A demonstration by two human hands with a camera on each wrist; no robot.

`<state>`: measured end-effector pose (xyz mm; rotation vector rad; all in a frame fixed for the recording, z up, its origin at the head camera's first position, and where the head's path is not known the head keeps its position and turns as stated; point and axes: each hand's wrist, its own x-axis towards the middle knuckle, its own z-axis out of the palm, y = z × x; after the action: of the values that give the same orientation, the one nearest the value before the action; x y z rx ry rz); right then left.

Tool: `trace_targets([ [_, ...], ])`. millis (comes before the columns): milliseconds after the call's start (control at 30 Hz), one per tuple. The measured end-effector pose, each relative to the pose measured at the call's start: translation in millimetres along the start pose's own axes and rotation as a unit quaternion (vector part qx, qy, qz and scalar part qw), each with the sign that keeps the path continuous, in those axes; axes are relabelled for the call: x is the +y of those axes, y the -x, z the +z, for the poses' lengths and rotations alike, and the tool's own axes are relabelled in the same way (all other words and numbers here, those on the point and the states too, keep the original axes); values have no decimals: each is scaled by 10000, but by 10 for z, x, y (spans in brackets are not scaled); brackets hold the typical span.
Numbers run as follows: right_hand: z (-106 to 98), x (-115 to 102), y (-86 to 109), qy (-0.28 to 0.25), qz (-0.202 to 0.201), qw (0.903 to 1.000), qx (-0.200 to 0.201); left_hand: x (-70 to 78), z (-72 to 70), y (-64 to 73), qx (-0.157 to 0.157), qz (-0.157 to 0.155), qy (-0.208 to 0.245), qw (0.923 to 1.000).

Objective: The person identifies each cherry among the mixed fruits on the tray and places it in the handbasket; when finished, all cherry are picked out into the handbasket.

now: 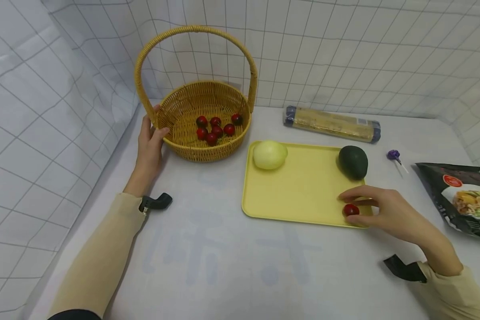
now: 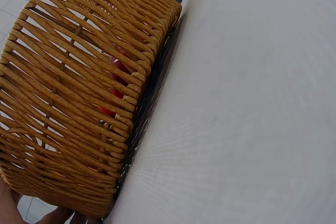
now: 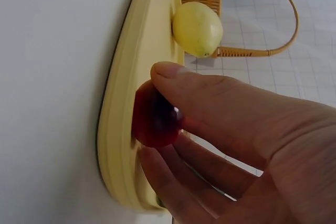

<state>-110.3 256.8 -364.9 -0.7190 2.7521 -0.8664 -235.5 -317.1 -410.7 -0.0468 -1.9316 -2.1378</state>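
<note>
On the left, my left hand [image 1: 149, 149] grips the rim of a wicker basket [image 1: 192, 153] below one end of its tall handle. Several dark red cherries [image 1: 211, 139] lie in the basket. In the left wrist view, fingers [image 2: 55, 215] show at the basket's lower edge. My right hand [image 1: 388, 213] is over the right front corner of a yellow tray [image 1: 300, 191]. Its thumb and curled fingers hold a single cherry [image 3: 155, 116] low at the tray. A pale yellow-green fruit [image 1: 270, 154] sits at the tray's back left, and an avocado [image 1: 353, 162] at its back right.
Behind the tray lies a long gold packet [image 1: 332, 123] with dark blue ends. A purple lollipop [image 1: 394, 155] and a black food bag [image 1: 460, 195] lie to the right. White gridded sheeting [image 1: 324, 58] stands along the back and sides of the white table [image 1: 224, 266].
</note>
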Motion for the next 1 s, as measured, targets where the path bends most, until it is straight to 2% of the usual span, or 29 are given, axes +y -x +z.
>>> trace_targets([
  [233, 3, 31, -9, -124, -207, 9997, 72, -1, -5, 2, 22, 11, -129, 9999],
  [567, 20, 24, -7, -253, -161, 9994, 185, -6, 2, 4, 0, 9, -57, 10000],
  [767, 92, 16, -37, -302, -280, 9982, 444, -9, 4, 2, 6, 1, 3, 10000],
  [1000, 199, -24, -101, -689, -464, 9942, 688, -5, 1, 7, 14, 8, -27, 10000],
])
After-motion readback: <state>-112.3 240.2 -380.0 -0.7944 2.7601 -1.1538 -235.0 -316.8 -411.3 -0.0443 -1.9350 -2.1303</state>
